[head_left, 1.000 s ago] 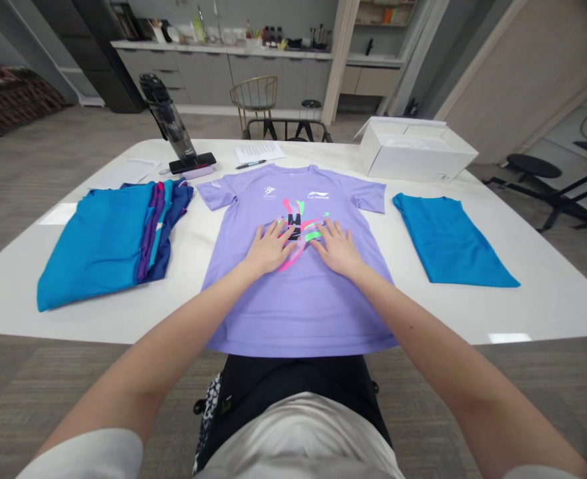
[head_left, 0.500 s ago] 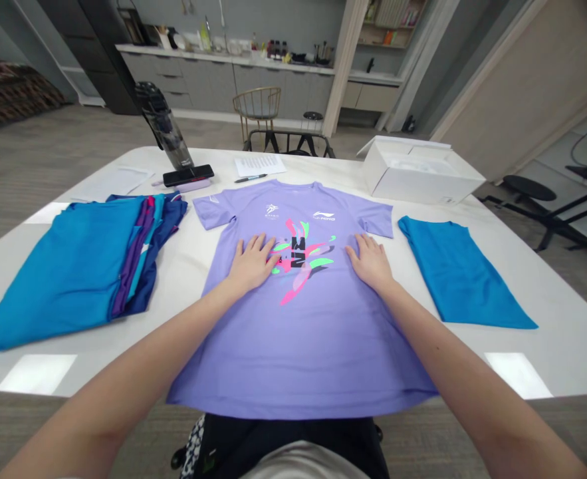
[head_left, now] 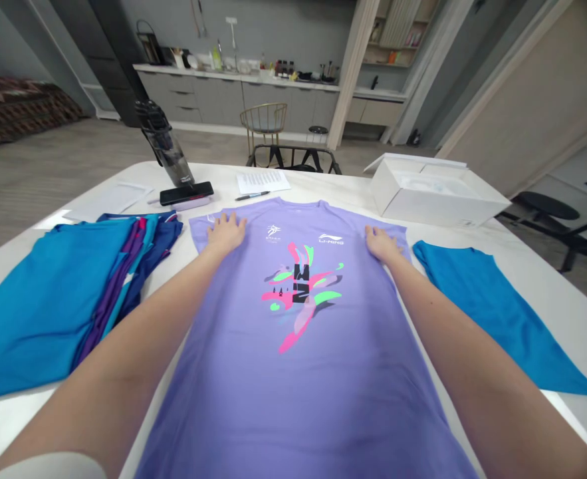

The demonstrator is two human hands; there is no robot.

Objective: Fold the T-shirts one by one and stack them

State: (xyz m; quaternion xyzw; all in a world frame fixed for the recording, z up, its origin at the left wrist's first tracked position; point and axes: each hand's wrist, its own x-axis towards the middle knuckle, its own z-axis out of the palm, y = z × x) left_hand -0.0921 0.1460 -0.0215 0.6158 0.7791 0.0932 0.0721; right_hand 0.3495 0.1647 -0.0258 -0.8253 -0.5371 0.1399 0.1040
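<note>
A lilac T-shirt point(head_left: 298, 372) with a pink, green and black print lies flat, front up, on the white table point(head_left: 537, 266), neck away from me. My left hand point(head_left: 226, 231) rests flat on its left shoulder by the sleeve, fingers spread. On the right shoulder lies my right hand point(head_left: 381, 243), also flat and open. Neither hand grips the cloth.
A stack of blue and purple shirts point(head_left: 68, 293) lies to the left, a folded blue shirt point(head_left: 492, 306) to the right. Behind the T-shirt are a dark bottle point(head_left: 166, 143), a phone point(head_left: 186, 193), a pen point(head_left: 251, 195) with a paper sheet, and an open white box point(head_left: 435, 189).
Both hands slid apart from the printed chest area, outward and away from me, to the shoulders. The camera has leaned closer over the table.
</note>
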